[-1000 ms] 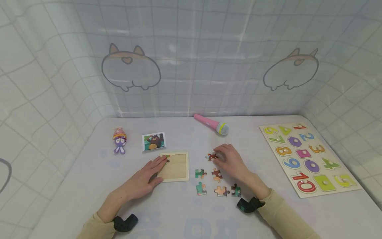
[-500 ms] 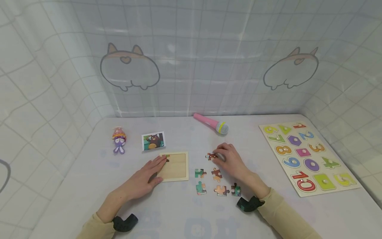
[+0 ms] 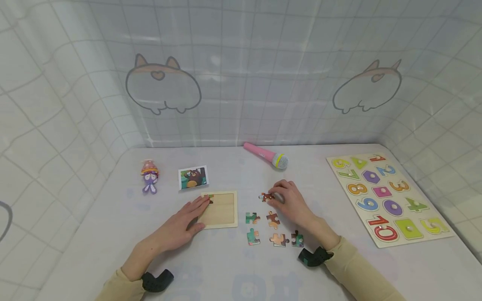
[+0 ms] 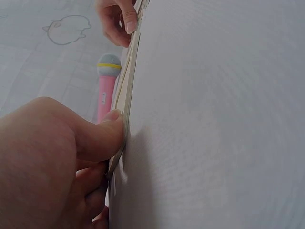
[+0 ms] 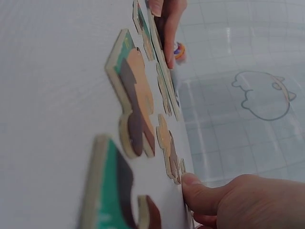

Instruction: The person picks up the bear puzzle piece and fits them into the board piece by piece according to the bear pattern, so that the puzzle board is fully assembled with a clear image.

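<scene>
My left hand rests with straight fingers over the left side of a shallow wooden puzzle tray. Its thumb touches the tray's edge in the left wrist view. Beside those fingertips, a puzzle piece shows in the tray's upper left corner, partly covered. To the right of the tray, my right hand pinches a brown and red puzzle piece between thumb and fingers, low at the table. Several loose pieces lie below it, among them a peach one and a green one.
A picture card of a bear lies behind the tray, left of a pink toy microphone. A purple doll is at the far left. The number board covers the table's right side. Tile-patterned curtain walls enclose the back and sides.
</scene>
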`<action>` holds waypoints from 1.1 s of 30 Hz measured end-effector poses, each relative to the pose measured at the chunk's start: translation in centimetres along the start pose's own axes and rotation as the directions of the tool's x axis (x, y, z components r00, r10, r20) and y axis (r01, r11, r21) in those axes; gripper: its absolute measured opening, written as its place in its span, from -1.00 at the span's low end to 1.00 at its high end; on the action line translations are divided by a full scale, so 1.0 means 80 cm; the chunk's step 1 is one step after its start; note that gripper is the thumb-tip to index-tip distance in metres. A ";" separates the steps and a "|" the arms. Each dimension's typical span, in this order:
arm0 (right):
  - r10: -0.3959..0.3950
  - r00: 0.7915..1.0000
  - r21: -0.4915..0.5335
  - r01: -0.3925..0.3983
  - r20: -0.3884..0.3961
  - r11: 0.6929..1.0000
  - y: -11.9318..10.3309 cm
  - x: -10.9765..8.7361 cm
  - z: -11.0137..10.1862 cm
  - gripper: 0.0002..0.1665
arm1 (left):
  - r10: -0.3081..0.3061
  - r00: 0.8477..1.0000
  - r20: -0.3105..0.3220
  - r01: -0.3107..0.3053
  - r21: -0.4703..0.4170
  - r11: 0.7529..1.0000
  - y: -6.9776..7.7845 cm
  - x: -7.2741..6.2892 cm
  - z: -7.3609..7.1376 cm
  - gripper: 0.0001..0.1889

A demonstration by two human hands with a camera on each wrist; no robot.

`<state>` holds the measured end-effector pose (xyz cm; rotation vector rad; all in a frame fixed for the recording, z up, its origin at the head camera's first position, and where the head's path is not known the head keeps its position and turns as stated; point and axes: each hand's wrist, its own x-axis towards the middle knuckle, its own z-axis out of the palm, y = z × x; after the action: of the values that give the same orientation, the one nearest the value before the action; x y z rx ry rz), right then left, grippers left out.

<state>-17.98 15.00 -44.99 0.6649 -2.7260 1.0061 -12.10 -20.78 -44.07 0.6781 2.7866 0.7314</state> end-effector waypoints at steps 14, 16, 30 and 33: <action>0.007 1.000 0.000 -0.007 0.002 1.000 -0.002 -0.001 0.001 -0.77 | 0.009 1.000 -0.008 -0.009 -0.003 1.000 -0.003 0.001 -0.001 -0.28; 0.011 1.000 0.000 -0.011 0.000 1.000 -0.003 -0.001 0.001 -0.77 | 0.002 1.000 -0.004 -0.002 -0.003 1.000 -0.003 0.001 -0.001 -0.28; 0.006 1.000 -0.019 -0.006 -0.015 1.000 -0.004 -0.002 0.004 -0.70 | 0.017 1.000 -0.017 -0.017 -0.007 1.000 -0.002 0.000 0.000 -0.29; 0.012 1.000 -0.021 -0.012 -0.019 1.000 -0.004 -0.002 0.004 -0.68 | 0.015 1.000 -0.015 -0.015 -0.008 1.000 -0.001 0.000 0.000 -0.29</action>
<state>-17.68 14.62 -45.08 0.6336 -2.7238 0.9799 -12.14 -20.86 -44.14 0.6959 2.7933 0.7540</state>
